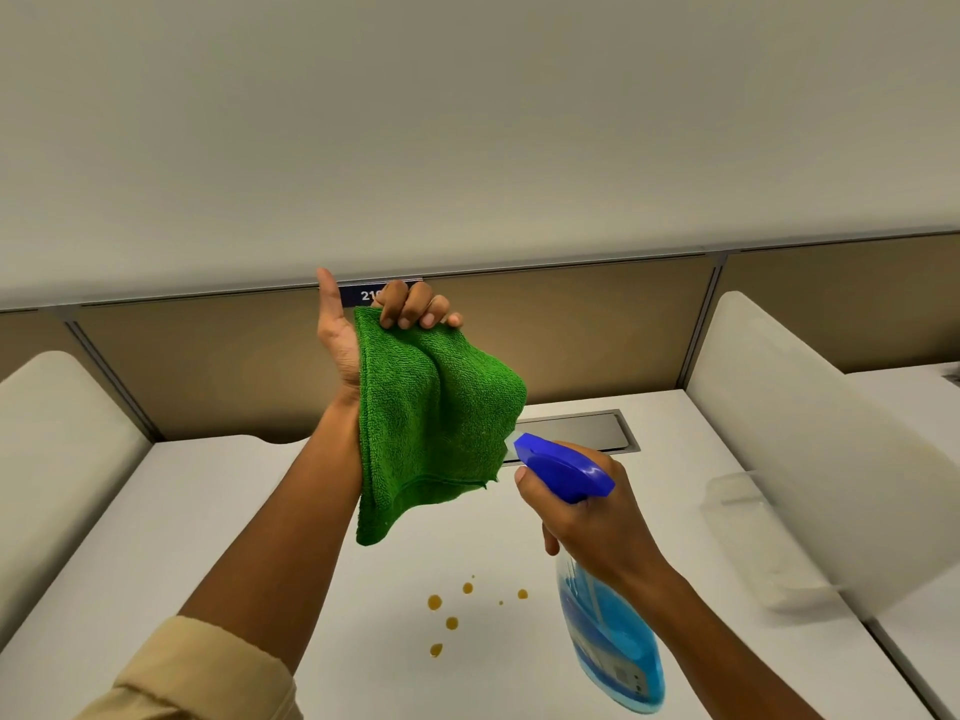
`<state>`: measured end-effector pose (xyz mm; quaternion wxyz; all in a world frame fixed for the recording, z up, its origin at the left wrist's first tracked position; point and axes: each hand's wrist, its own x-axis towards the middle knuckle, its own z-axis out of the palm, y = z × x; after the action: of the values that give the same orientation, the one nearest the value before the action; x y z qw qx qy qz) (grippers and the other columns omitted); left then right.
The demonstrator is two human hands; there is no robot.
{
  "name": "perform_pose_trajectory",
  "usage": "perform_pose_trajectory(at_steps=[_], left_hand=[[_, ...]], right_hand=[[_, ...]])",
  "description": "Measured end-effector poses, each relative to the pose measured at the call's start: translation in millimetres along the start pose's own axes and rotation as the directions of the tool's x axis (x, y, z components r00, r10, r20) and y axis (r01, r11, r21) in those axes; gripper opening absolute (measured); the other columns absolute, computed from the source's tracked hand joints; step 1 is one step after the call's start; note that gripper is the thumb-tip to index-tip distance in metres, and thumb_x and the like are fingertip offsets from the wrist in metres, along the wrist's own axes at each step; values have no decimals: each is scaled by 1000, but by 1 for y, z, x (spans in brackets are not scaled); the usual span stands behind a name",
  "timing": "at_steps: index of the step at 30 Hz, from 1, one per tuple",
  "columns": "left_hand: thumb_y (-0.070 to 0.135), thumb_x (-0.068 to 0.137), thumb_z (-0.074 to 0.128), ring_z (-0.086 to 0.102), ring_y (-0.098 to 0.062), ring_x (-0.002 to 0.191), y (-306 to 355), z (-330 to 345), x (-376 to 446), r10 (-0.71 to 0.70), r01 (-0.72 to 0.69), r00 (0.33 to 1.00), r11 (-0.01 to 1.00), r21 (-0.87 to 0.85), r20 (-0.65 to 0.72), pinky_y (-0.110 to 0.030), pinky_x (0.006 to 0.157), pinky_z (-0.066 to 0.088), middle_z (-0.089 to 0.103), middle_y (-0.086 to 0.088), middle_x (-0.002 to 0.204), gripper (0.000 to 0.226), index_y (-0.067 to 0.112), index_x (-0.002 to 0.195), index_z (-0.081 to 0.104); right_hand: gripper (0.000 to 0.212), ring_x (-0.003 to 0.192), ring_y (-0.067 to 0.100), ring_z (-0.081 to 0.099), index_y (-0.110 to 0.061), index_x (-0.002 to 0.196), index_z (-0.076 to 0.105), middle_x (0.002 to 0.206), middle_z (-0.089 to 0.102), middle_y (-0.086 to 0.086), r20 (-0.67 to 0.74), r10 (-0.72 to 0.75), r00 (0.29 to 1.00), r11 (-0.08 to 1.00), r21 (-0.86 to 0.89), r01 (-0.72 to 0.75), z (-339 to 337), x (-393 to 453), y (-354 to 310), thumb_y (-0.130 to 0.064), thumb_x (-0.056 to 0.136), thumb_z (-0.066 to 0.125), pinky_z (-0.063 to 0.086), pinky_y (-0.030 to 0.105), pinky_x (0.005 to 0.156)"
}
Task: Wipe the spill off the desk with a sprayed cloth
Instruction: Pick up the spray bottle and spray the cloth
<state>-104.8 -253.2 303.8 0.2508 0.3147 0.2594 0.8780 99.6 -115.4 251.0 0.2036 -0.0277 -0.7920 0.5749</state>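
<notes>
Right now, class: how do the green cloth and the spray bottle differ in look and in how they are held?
The green cloth is soft, opaque and hangs limp from the left hand; the spray bottle is rigid, see-through with blue liquid, gripped by the right hand. The cloth is higher. Both are held above the desk.

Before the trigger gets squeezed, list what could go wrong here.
1. The spray bottle nozzle points at the lower right edge of the green cloth, so mist may pass the edge onto the desk or the cable tray behind.
2. The left hand pinches only the cloth's top edge; the hanging fabric could swing away from the spray.
3. The amber drops lie beneath; the right hand lowering the bottle could smear them.
</notes>
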Motion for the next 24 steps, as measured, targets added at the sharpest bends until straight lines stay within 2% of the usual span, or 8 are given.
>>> perform_pose_trajectory(at_steps=[4, 13, 17, 21, 24], left_hand=[[84, 88, 14, 33, -21, 68, -7, 1, 0, -12, 12, 1000, 1000, -14, -13, -40, 77, 37, 23, -1, 63, 73, 19, 57, 25], [85, 88, 12, 34, -21, 69, -24, 5, 6, -35, 35, 999, 999, -27, 15, -41, 78, 37, 23, -1, 64, 74, 18, 57, 25], [85, 88, 12, 34, -21, 70, -30, 5, 10, -56, 57, 998, 997, -47, 26, -42, 79, 37, 24, -1, 64, 74, 19, 57, 26], [85, 87, 12, 33, -20, 70, -37, 6, 14, -70, 72, 997, 996, -49, 40, -41, 79, 36, 25, -1, 63, 75, 19, 57, 27], [86, 87, 14, 33, -20, 69, -43, 8, 17, -86, 88, 995, 994, -60, 42, -40, 79, 37, 25, 0, 62, 74, 19, 57, 28]], right_hand=[[20, 39, 11, 55, -20, 72, 57, 44, 54, -8, -5, -8, 1000, 1000, -7, 7, -5, -1, 0, -13, 88, 68, 49, 20, 47], [31, 38, 7, 53, -24, 64, 53, 41, 53, -10, -66, 24, 998, 999, -23, -26, -15, -7, 6, -11, 88, 67, 47, 15, 48], [27, 38, 10, 54, -22, 66, 55, 43, 53, -7, -103, 34, 994, 999, -27, -37, -23, -10, 9, -11, 88, 67, 48, 19, 48], [20, 39, 14, 56, -19, 69, 57, 46, 53, 0, -119, 37, 992, 999, -33, -41, -32, -12, 13, -17, 86, 69, 51, 29, 48], [22, 39, 14, 56, -20, 69, 57, 46, 53, -1, -135, 60, 989, 996, -55, -67, -35, -13, 16, -17, 86, 69, 52, 29, 49]])
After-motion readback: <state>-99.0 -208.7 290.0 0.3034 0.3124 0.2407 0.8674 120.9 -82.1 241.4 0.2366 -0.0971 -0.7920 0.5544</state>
